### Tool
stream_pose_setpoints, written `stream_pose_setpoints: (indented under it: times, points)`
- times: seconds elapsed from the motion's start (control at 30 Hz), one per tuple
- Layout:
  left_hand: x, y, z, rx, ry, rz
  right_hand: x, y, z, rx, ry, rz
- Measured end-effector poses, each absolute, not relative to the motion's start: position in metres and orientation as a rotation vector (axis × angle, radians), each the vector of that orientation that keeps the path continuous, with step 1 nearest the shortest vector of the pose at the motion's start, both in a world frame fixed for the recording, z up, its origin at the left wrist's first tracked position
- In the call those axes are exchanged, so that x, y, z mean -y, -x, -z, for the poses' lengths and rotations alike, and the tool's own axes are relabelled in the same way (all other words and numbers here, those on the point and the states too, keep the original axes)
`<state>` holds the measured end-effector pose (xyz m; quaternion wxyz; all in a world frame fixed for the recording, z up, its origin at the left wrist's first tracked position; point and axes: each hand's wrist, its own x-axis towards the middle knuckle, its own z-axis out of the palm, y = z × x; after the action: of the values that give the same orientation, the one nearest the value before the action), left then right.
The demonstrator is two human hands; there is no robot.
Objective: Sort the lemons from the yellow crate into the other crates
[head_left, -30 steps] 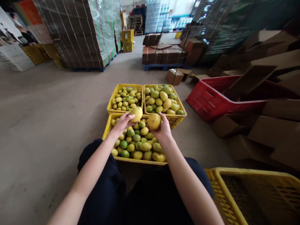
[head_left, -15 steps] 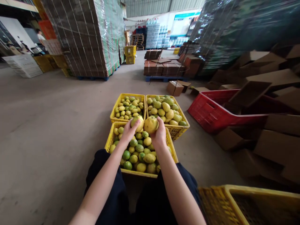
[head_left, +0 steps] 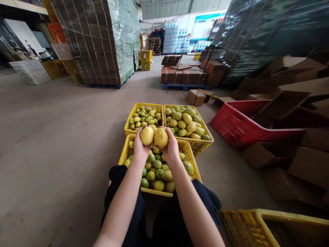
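Just above the middle of the head view, the left hand [head_left: 140, 145] and the right hand [head_left: 171, 148] are raised side by side, each cupped around one pale yellow fruit, lemon-like in look: the left fruit [head_left: 147, 136] sits in curled fingers with the thumb at its side, and the right fruit [head_left: 161, 137] is gripped the same way, the two fruits touching or nearly so between the hands. Both are held over the far edge of the near yellow crate [head_left: 122, 156], which lies between the knees at lower centre and is heaped with mixed green and yellow fruit. Beyond it, at centre frame, stand two more yellow crates: the far left crate [head_left: 130, 120] holds smaller fruit, the far right crate [head_left: 205, 129] holds larger ones. A red crate [head_left: 231, 125] lies at the right among cardboard boxes [head_left: 308, 161], and an empty-looking yellow crate [head_left: 246, 226] fills the lower right corner. Wrapped pallets [head_left: 102, 41] rise at upper left. As a judgement, the step in hand is comparing or grading the two picked fruits; the next move seems to call for carrying each over the matching crate and loosening the fingers low enough that nothing bruises.
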<state>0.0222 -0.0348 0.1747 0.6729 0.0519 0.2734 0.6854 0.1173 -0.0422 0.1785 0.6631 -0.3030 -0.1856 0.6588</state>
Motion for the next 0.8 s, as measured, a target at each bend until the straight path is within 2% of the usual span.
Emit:
stream_pose_setpoints:
  times: [0.5,0.8]
  points:
    - [0.04,-0.016,-0.179,-0.47,0.075,-1.522,0.044,-0.125,-0.183,0.265,0.623,-1.65]
    - [0.039,-0.017,-0.172,-0.5,-0.023,-1.623,0.04,-0.116,-0.172,0.074,0.502,-1.729]
